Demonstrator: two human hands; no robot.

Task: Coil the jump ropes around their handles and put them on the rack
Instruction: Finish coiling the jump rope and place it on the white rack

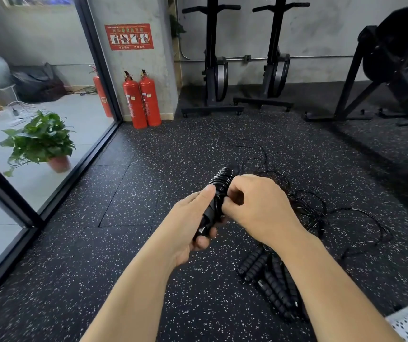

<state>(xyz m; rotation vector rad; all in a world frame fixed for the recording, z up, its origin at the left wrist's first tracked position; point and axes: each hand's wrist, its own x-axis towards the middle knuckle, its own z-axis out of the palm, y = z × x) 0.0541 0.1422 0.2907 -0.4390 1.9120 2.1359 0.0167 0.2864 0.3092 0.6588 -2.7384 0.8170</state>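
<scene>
Left hand grips lower end of black ribbed handles, thumb along side, held above speckled floor. Right hand curls fingers against handles' middle, pinching thin rope there. Loose rope tangle on floor right of hands. More handles lie on floor under right forearm. Two red extinguishers by pillar.

open: speckled black rubber floor, centre and left | right: tangle of thin black ropes and ribbed black handles lying on it | left edge: black-framed glass wall | back: two red fire extinguishers, black machine stands
</scene>
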